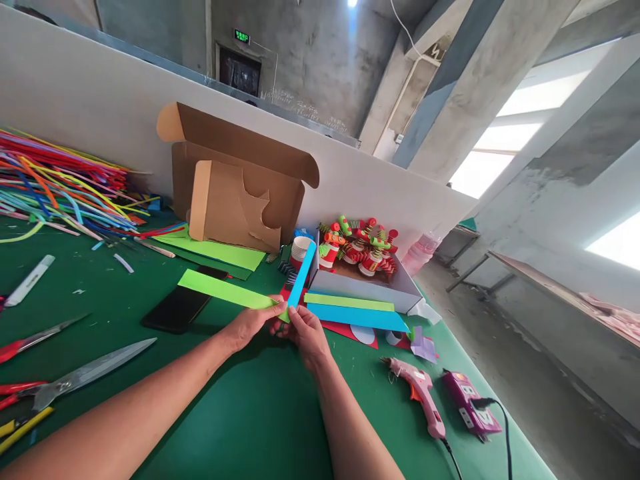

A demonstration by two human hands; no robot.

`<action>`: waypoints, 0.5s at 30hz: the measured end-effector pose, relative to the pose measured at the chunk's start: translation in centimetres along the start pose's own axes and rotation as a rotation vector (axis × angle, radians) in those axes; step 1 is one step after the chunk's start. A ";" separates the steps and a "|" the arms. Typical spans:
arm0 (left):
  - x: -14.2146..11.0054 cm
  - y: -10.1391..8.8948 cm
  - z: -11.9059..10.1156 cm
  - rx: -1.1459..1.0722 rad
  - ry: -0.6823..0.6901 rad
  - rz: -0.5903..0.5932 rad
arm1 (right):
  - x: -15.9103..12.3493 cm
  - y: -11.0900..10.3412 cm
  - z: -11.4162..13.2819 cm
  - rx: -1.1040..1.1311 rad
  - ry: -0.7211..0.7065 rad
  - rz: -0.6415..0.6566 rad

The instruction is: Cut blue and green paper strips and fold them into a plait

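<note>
At table centre, on the green mat (pixel 260 413), two paper strips meet at their near ends: a green strip (pixel 225 291) running off to the left and a blue strip (pixel 303 275) rising toward the far side. The left hand (pixel 250 323) pinches the green strip's end between thumb and fingers; the right hand (pixel 305 333) is closed on the corner where the two strips overlap, fingers together on the paper. Step in hand, as judged: the start of a crossed fold, with the ends set at an angle and pressed. The next move would call for one strip to be folded flat across the other while the corner is kept pinned, with edges square.

Counts. Strips in the hands: two. Spare strips lying against the tray (pixel 370 287): two, one green (pixel 350 302) and one blue (pixel 357 317). Scissors (pixel 85 373) at left: two pairs, the nearer one with red handles. Glue gun (pixel 417 393): one, lying right of the hands, with a purple unit (pixel 470 403) beside it. Phone (pixel 177 308): one, face down. Cardboard box (pixel 235 180): one, open. Pipe cleaners (pixel 60 183): a heap, too many to count. Finished red figures (pixel 363 250) in the tray: several, number unclear.
</note>
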State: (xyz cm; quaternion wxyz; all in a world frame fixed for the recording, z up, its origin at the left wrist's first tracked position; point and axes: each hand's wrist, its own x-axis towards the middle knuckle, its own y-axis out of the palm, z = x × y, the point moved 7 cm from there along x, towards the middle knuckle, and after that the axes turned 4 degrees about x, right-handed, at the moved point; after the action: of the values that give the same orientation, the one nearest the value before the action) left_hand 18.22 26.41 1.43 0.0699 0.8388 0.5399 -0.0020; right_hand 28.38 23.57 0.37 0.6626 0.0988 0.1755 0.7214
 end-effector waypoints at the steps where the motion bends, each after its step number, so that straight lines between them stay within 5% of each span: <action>1: 0.0 0.1 0.2 -0.017 -0.010 0.009 | 0.1 -0.1 0.2 -0.026 -0.042 -0.003; 6: 0.5 0.5 0.9 -0.078 -0.016 0.046 | 0.4 -0.9 1.2 -0.133 -0.226 -0.068; 15: 0.7 0.5 0.8 -0.034 0.058 0.057 | 0.9 -0.9 1.0 -0.167 -0.178 -0.061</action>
State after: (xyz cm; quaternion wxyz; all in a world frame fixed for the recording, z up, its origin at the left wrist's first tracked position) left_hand 18.97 26.75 0.67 0.0685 0.8524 0.5174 0.0333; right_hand 29.53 24.66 0.84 0.7030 0.1015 0.0584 0.7015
